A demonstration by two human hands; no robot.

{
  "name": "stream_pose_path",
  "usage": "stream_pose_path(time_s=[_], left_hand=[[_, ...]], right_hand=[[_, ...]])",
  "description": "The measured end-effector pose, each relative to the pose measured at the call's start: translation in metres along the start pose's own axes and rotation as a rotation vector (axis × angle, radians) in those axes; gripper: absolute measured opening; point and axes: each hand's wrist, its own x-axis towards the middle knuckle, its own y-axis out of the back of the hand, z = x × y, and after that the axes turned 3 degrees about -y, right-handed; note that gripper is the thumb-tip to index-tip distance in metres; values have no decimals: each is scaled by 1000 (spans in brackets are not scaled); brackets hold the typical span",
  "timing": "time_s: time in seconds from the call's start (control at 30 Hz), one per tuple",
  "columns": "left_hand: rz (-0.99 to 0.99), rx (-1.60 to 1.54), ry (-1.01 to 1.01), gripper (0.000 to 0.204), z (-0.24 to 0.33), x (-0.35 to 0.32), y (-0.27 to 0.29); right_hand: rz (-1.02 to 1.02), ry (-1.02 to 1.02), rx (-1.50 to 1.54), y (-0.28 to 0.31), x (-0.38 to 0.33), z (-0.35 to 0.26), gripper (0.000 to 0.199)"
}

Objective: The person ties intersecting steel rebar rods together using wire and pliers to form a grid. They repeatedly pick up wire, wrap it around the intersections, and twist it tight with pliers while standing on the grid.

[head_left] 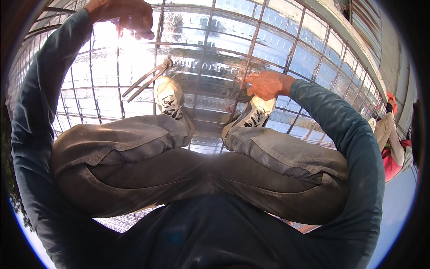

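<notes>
Left grip [127,18] half-curled at eleven o'clock, any hold washed out; right grip [268,84] bunched at rusty steel-bar grid [249,54], half past one, contents unclear. Rusty long-handled metal nippers [164,66] unheld, ten o'clock. Grid laid out; fastened and loose crossings indistinguishable.

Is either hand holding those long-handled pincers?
No, the pincers lie beside the left shoe, apart from the left hand and the right hand.

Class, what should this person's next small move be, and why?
Probably move the left hand to the pincers: they lie on the steel mesh beside the left shoe with no hand on them, while the right hand is down at the mesh. Glare makes it unclear whether the left hand holds anything, so this stays tentative.
</notes>
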Motion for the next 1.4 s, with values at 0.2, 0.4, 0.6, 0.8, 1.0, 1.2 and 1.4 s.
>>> stream_pose_path(time_s=[0.2, 0.4, 0.6, 0.8, 1.0, 1.2, 1.4], left_hand=[[118, 264, -26, 83, -19, 39, -137], [365, 268, -189, 70, -32, 71, -169], [241, 357, -130, 53, 30, 82, -159], [166, 171, -153, 65, 19, 98, -165], [263, 35, -275, 39, 7, 70, -174], [452, 18, -323, 58, 3, 24, -149], [705, -88, -468, 56, 6, -52, -115]], right_hand=[[-66, -81, 6, -2, 13, 0, 16], [-118, -181, 79, 57, -1, -24, 12], [266, -227, 356, 70, -41, -3, 16], [234, -322, 783, 107, -36, 9, 21], [288, -284, 787, 151, -2, 17, 22], [230, -212, 478, 161, 49, 31, 14], [145, -21, 292, 176, 112, 19, 15]])
